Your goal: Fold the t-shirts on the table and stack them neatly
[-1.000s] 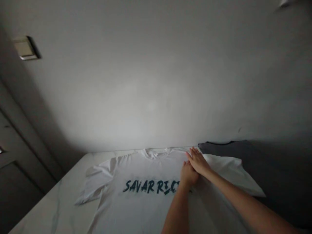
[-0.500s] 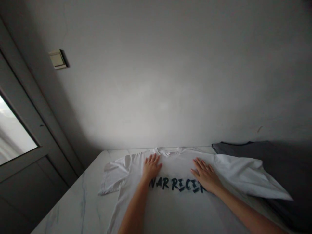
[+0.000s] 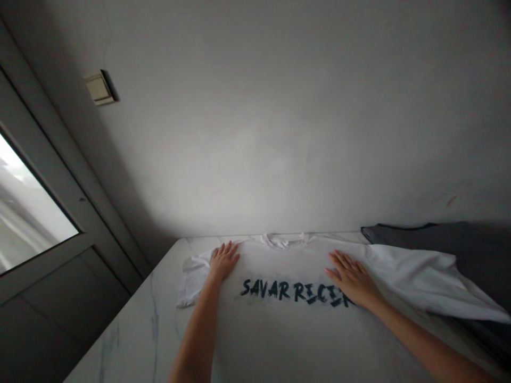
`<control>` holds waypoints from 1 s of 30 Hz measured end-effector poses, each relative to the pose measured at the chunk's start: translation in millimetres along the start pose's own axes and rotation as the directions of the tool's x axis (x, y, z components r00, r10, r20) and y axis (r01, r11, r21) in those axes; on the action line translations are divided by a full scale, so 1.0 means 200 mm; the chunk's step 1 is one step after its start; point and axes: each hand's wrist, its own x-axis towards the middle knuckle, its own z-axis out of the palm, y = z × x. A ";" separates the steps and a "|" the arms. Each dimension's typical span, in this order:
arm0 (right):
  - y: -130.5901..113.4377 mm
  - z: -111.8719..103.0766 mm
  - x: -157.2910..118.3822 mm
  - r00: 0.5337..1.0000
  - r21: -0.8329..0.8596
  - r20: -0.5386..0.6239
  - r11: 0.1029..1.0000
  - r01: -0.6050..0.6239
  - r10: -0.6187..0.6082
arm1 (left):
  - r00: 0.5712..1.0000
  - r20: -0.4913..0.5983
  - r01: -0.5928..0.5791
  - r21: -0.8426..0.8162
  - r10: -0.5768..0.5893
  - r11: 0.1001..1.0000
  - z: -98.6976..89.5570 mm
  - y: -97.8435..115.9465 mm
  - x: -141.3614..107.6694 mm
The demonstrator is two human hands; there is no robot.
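A white T-shirt [image 3: 279, 335] with dark brush-style lettering across its chest lies spread out, its neckline towards the wall. My left hand [image 3: 224, 261] rests flat on the shirt near the left shoulder, fingers stretched out and holding nothing. On the right side of the chest my right hand [image 3: 353, 277] also lies flat, fingers spread, covering the end of the lettering. The left sleeve looks wrinkled, while the right sleeve reaches out over a dark grey garment.
Beneath the shirt is a white marble-patterned table [image 3: 131, 330], its far edge against a plain wall [image 3: 255, 117]. The dark grey garment [image 3: 423, 242] lies at the right. A light switch [image 3: 99, 88] and a door [image 3: 51, 287] with a glass pane are at the left.
My left hand has slid left across the shirt towards the shoulder, uncovering the first letters. My right hand stays at about the same place on the chest. The view has shifted slightly.
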 end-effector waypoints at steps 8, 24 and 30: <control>-0.11 -0.15 -0.03 0.992 0.171 -0.121 0.985 -0.020 0.041 | 0.995 -0.079 -0.052 0.008 0.053 0.999 -0.02 0.45 -0.32; -0.41 -0.36 -0.84 0.999 0.257 -0.011 0.966 0.037 -0.035 | 0.983 -0.089 -0.155 0.041 0.159 0.987 -0.01 0.19 -1.00; 0.00 -0.35 -1.26 0.988 0.125 -0.096 0.986 -0.109 0.121 | 0.966 -0.129 -0.213 0.079 0.222 0.974 0.07 -0.04 -1.34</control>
